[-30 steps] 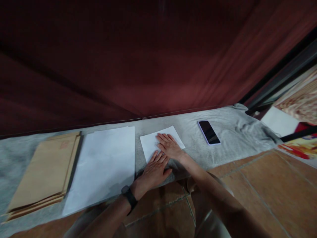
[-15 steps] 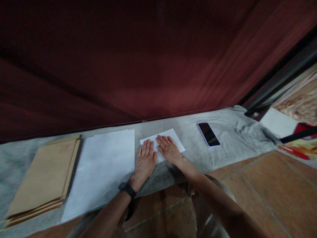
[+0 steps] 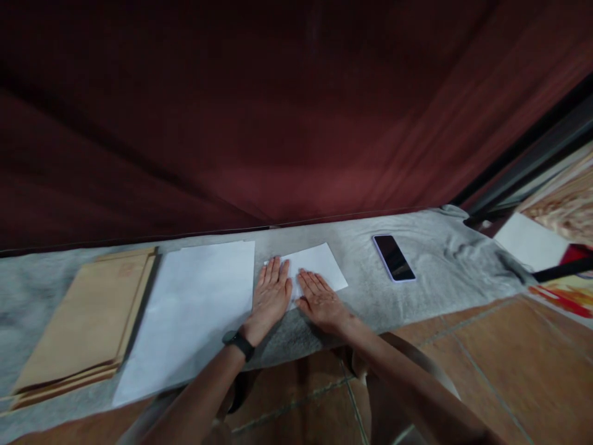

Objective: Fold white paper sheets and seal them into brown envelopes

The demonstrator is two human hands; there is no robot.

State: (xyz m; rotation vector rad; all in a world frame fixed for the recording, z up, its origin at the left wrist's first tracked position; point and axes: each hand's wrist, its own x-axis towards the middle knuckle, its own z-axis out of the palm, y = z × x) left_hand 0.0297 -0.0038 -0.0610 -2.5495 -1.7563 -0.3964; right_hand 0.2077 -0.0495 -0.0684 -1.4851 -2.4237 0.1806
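1. Lays the left hand (image 3: 272, 293) palm down over the left part of one small white paper (image 3: 319, 267), with grip open and fingers stretched away from the body.
2. Lays the right hand (image 3: 322, 304) palm down on the near part of the same paper, just beside the left one, likewise with grip open and fingers straight.
3. Has that one paper lying flat on one grey cloth (image 3: 445, 262).
4. Counts one pile of large white sheets (image 3: 194, 315) just left of the small paper; cannot tell how many.
5. Counts one stack of brown envelopes (image 3: 88, 315) farther left, beside the white pile; shows several layered edges, too blurred to number.
6. Counts one phone (image 3: 393, 258), dark screen up, right of the paper and apart from it.
7. Wears one black watch (image 3: 238, 343) on the left wrist.
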